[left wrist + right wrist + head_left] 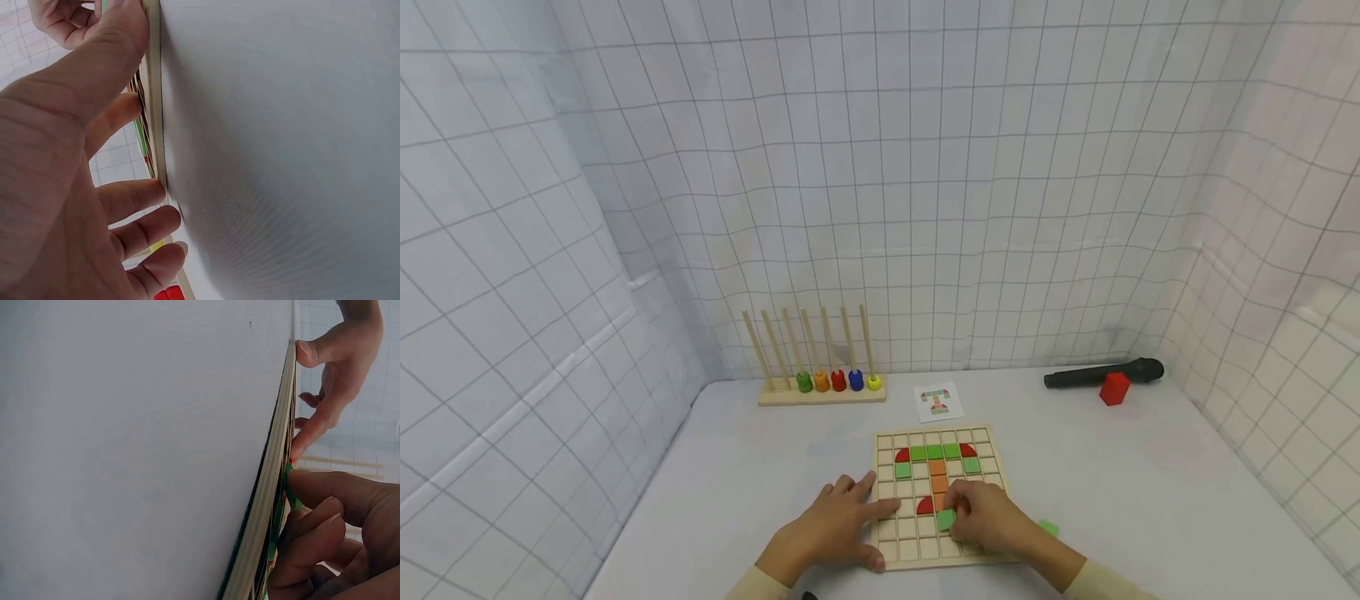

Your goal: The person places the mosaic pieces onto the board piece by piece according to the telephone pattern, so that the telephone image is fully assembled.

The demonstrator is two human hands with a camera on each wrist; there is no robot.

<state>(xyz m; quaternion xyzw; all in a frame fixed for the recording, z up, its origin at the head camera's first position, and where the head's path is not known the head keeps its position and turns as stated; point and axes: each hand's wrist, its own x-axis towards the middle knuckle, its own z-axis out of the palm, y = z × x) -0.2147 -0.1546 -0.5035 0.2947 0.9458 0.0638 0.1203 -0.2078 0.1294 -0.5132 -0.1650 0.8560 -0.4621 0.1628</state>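
Note:
A wooden grid board [908,549] lies on the white table, bearing green, red and orange tiles in a T-like pattern. My left hand [838,525] rests at its left edge with fingers spread, the thumb on the near left corner and the index finger over the squares. With thumb and fingers, my right hand [988,518] pinches a green square tile [946,520] low on the board, below the orange tiles [938,484] and beside a red quarter-round tile [925,506]. In the right wrist view the green tile [290,487] stands tilted at the board. My right hand hides several squares.
Behind the board lies a pattern card [938,403]. A wooden peg stand [823,398] with coloured beads is at the back left. A black microphone [1086,377] and a red block [1115,389] lie at the back right. A loose green tile [1048,527] lies beside my right forearm.

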